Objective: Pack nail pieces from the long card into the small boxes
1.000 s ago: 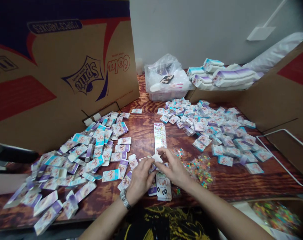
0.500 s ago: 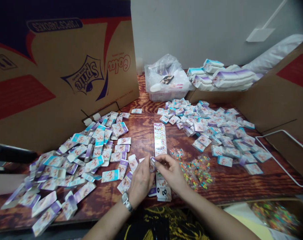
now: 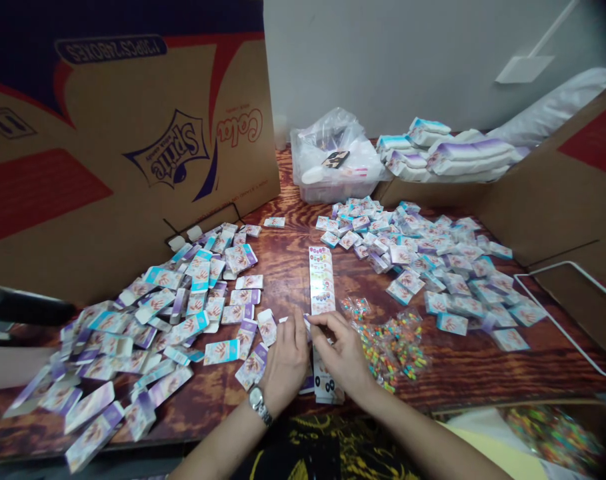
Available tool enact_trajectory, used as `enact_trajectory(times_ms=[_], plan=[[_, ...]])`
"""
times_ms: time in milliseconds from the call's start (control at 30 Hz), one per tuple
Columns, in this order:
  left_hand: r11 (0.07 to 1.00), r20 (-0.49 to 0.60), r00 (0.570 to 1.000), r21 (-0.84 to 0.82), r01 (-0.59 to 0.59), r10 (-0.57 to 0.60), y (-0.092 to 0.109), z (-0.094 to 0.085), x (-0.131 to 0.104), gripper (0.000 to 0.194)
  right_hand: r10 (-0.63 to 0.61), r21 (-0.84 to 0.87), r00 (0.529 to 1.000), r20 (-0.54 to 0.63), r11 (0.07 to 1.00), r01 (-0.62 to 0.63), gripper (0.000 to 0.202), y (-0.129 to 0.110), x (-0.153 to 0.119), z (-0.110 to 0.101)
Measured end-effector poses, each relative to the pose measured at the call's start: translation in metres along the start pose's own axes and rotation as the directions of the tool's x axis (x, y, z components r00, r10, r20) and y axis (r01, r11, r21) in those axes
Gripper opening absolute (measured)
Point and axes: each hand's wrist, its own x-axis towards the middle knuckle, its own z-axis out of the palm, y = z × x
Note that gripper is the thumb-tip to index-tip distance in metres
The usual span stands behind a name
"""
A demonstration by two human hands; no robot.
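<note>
My left hand (image 3: 284, 363) and right hand (image 3: 343, 353) pinch one small purple-and-white cardboard box (image 3: 307, 325); squeezing too hard could crush it.

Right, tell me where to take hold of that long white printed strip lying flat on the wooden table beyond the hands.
Pinch the long white printed strip at its near short end, coming from the person's side. It lies flat and points away from them on the wooden table, and that end sits closest to the left hand and right hand; both long edges look clear too.
</note>
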Motion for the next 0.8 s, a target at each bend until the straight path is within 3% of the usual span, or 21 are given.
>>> enact_trajectory(times_ms=[167, 433, 633, 800], plan=[[0.997, 0.021, 0.999, 0.065, -0.046, 0.044, 0.0, -0.001, 0.0, 0.065, 0.044, 0.001, 0.998, 0.042, 0.999, -0.044, 0.014, 0.004, 0.002, -0.002], [0.986, -0.05, 0.999, -0.165, -0.014, 0.006, -0.003, 0.001, -0.004, 0.067, 0.112, 0.083, 0.988, 0.103, 0.989, -0.121, 0.011, 0.006, -0.001, -0.001], [0.972, -0.064, 0.994, -0.211, -0.105, 0.093, -0.012, 0.0, -0.006, 0.067, 0.041, 0.06, 0.96, 0.277, 0.996, -0.06, 0.01, 0.008, 0.008, -0.014], [0.98, -0.069, 0.989, -0.14, -0.138, 0.13, -0.014, 0.0, -0.008, 0.065, 0.037, -0.014, 0.968, 0.25, 0.999, -0.035, 0.011, 0.006, 0.008, -0.012]])
